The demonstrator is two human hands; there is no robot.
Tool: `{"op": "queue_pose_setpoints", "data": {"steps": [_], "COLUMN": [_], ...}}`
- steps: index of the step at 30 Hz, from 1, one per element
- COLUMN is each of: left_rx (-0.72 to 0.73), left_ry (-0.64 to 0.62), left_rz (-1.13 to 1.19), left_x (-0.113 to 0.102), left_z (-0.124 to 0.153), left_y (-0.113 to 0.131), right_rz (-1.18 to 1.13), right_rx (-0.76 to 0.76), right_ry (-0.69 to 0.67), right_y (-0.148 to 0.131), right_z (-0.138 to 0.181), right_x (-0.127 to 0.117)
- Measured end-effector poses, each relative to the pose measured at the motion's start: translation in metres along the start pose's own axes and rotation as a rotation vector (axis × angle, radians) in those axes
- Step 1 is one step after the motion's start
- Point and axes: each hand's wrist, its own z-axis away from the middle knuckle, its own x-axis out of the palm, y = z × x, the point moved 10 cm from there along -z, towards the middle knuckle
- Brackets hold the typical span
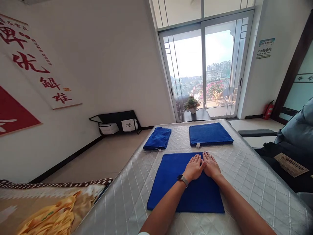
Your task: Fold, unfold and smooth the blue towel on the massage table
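Observation:
A folded blue towel (171, 182) lies flat on the silver quilted mattress (244, 169) in front of me. Both my hands rest palm down on its far part, side by side and touching. My left hand (195, 167), with a watch on the wrist, has its fingers stretched flat. My right hand (210, 164) also lies flat with fingers extended. Neither holds anything.
Two more blue towels lie farther back: a thicker folded one (157, 137) on the left and a flat one (210, 133) on the right. A patterned blanket (49, 205) is at the near left. A dark chair (293, 147) stands right; a potted plant (192, 104) stands by the glass door.

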Motion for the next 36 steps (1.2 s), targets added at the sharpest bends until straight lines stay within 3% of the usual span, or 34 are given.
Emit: {"op": "queue_pose_setpoints", "data": {"steps": [3, 6, 12, 16, 21, 36], "left_rx": [-0.077, -0.115, -0.275, -0.371, -0.407, -0.406], "left_ry": [0.006, 0.008, -0.010, -0.009, 0.005, 0.092], "left_rz": [-0.026, -0.047, -0.106, -0.149, -0.137, -0.074], "left_x": [0.001, -0.006, -0.028, -0.036, -0.038, -0.041], "left_z": [-0.010, 0.001, 0.059, 0.096, 0.111, 0.112], "left_y": [-0.023, -0.053, -0.147, -0.187, -0.197, -0.198], "right_rz": [-0.008, -0.017, -0.033, -0.023, -0.020, 0.023], "right_rx": [0.018, 0.029, 0.034, 0.029, 0.034, 0.052], "right_ry": [-0.018, -0.033, -0.029, -0.032, -0.026, -0.066], "right_y": [0.001, 0.000, 0.000, 0.001, 0.003, 0.004], "right_z": [-0.001, -0.001, -0.002, -0.003, -0.004, -0.006], "right_x": [-0.001, -0.002, -0.002, 0.003, 0.003, 0.002]}}
